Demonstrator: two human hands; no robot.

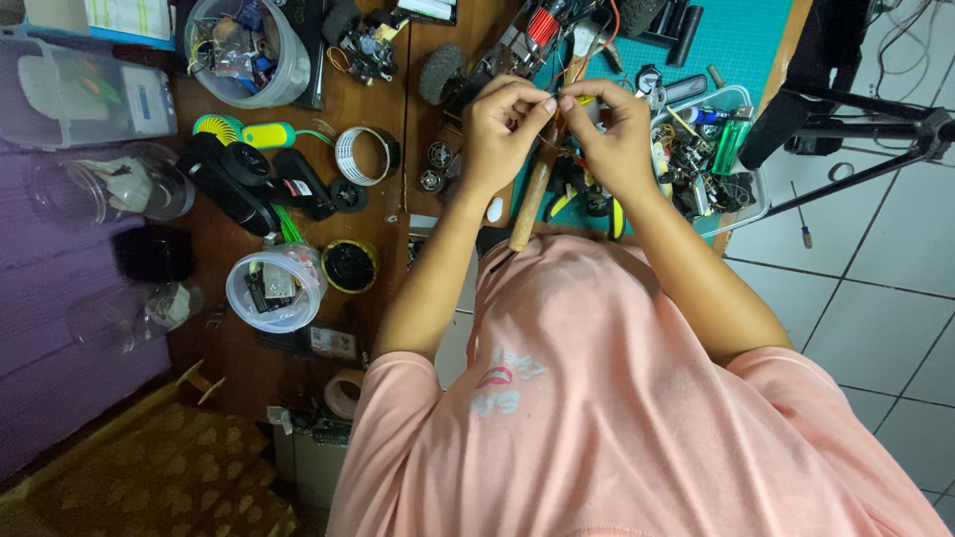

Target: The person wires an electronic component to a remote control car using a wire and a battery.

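Shirt: nearest to me, a pink shirt fills the lower frame, both forearms reaching out from it.
Wooden handle: a wooden handle leans up from the shirt's edge to the hands, tilted, passing between the wrists.
Left hand: my left hand is clenched, fingertips pinched on a thin wire at the point where the hands meet.
Right hand: my right hand pinches the same wire from the other side; the thumbs are almost touching.
Wire: it is held over the near edge of the green cutting mat, above the desk; it is too small for me to make out its ends.
Clear tub, near left: a round clear tub holds small circuit boards and green wires; a black-and-yellow lidded pot sits just beside it.
Tape ring: a tape ring lies farther out on the brown wooden desk.
Parts tray, right: a clear plastic tray on the mat is crowded with small tools, batteries and a green lighter.
Far tub: a large clear bucket at the far left is packed with tangled wires and electronic parts.
Far edge: a model car chassis with black wheels lies beyond the hands.
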